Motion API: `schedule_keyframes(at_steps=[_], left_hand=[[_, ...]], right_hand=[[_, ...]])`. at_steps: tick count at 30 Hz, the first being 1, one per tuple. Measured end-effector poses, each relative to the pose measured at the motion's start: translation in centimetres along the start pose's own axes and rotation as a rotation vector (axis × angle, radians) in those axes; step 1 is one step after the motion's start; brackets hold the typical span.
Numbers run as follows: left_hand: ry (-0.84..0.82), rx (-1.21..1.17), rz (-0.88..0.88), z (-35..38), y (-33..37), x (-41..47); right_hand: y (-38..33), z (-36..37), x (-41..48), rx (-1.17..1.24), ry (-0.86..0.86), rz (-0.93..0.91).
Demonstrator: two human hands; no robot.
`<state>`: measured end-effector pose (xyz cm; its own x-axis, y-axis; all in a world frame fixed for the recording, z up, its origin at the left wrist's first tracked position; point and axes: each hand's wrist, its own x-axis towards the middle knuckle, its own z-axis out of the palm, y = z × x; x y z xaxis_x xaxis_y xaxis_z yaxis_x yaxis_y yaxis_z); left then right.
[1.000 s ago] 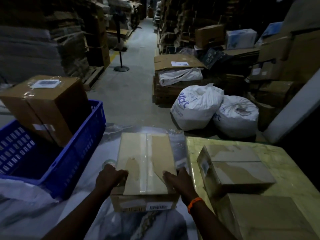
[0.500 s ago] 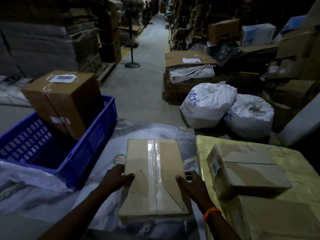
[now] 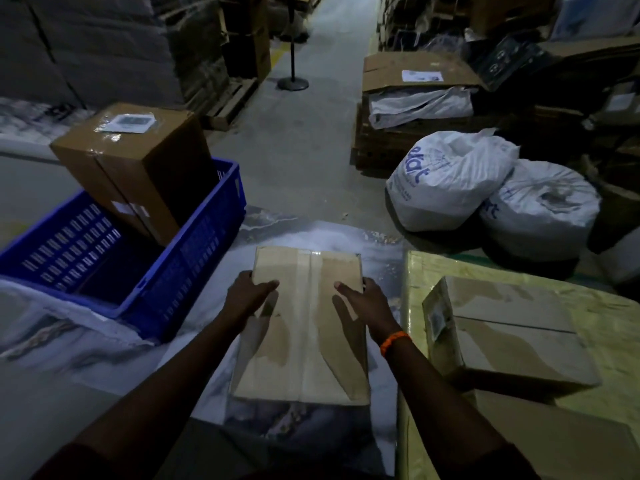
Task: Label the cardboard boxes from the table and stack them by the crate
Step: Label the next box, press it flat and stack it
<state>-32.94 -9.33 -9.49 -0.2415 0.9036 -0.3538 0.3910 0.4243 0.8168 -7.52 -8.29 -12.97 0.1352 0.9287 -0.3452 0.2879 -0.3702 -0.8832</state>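
on my feed: both forearms bare up to the sleeves at the bottom edge. left sleeve [image 3: 69,462] reads dark with a reddish-brown tint, right sleeve [image 3: 502,465] dark too, colour I can't pin down in this light. left hand [image 3: 247,297] bare. right hand [image 3: 363,303] bare, one orange band [image 3: 394,341] on the wrist, looks beaded or braided, too small for me to tell which

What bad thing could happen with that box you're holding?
The taped box is gripped only near its far end by the left hand and right hand, so it might tip or slip if lifted. The brown box sits tilted in the blue crate and could topple if bumped.
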Motion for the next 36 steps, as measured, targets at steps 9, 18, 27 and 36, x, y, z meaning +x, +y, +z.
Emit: schedule_keyframes(at_steps=[9, 18, 27, 36], left_hand=[[0.180, -0.271, 0.172, -1.3, 5.8, -1.7], [0.067, -0.191, 0.213, -4.1, 4.5, -7.6], [0.080, -0.072, 0.272, -4.5, 0.7, -8.0], [-0.038, 0.840, 0.892, -3.6, 5.7, -3.6]], right_hand=[[-6.0, -4.3, 0.2, 0.194, 0.161, -0.092], [-2.7, -3.1, -7.9, 0.170, 0.237, -0.121], [-3.0, -1.0, -11.0, -0.178, 0.419, -0.309], [-8.7, 3.2, -8.8, -0.995, 0.157, -0.575]])
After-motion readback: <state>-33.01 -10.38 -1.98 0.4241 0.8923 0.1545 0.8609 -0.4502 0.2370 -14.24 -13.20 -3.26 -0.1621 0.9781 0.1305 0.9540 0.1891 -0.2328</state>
